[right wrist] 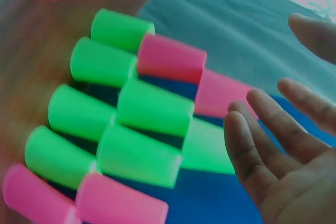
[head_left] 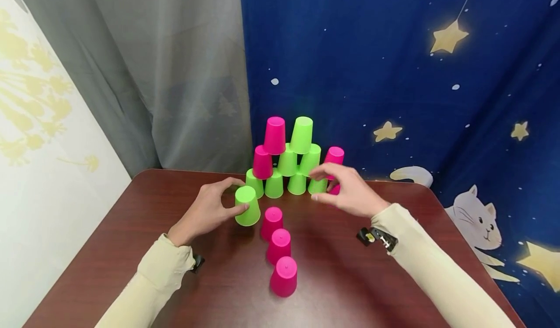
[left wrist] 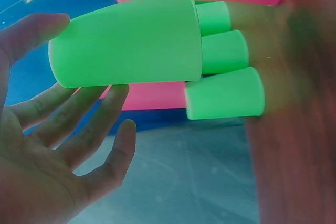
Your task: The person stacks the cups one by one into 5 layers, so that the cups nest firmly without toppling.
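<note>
My left hand (head_left: 205, 211) pinches an upside-down green cup (head_left: 247, 212) between thumb and fingers, in front of the left end of a cup pyramid. In the left wrist view that green cup (left wrist: 126, 40) appears raised off the table. The pyramid is built of upside-down green and pink cups in three levels. On its top level stand a pink cup (head_left: 274, 136) and a green cup (head_left: 302, 135), side by side. My right hand (head_left: 350, 192) hovers before the pyramid's right side, partly covering cups there. Its fingers (right wrist: 239, 135) are loosely bent, with nothing between them.
Three pink cups stand upside down in a line toward me: a far one (head_left: 272, 224), a middle one (head_left: 279, 247) and a near one (head_left: 284, 277). They are on a dark red-brown table (head_left: 372, 279). A blue starry curtain (head_left: 341, 65) hangs behind the pyramid, beside a grey curtain (head_left: 197, 75).
</note>
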